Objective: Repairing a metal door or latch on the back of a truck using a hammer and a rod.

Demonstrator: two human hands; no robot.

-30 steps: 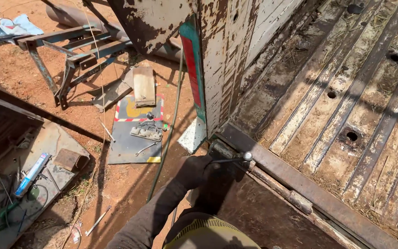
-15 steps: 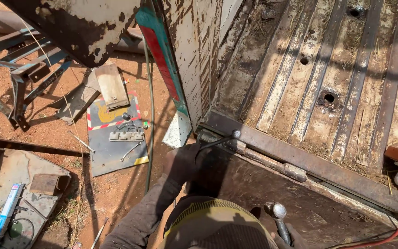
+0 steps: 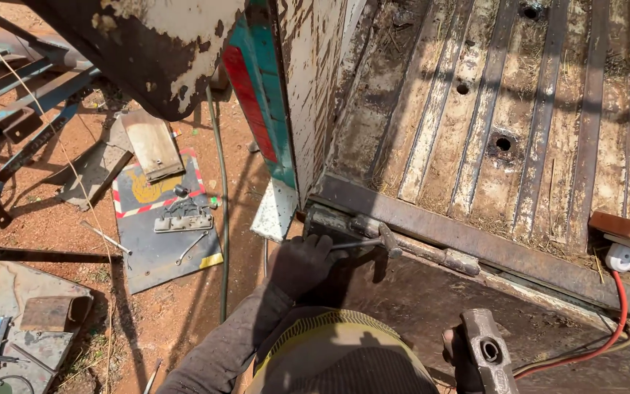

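While the gloved left hand grips a punch against the hinge, the right hand holds a hammer.

The rusty ribbed truck bed carries a white plug block at its right edge, with a red cable trailing from it across the dropped tailgate, while beside the bed red dirt ground bears a grey metal sheet strewn with small tools.

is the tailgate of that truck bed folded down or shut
Folded down: the rusty tailgate lies flat, level with the ribbed truck bed. The gloved left hand holds a metal tool at its hinge.
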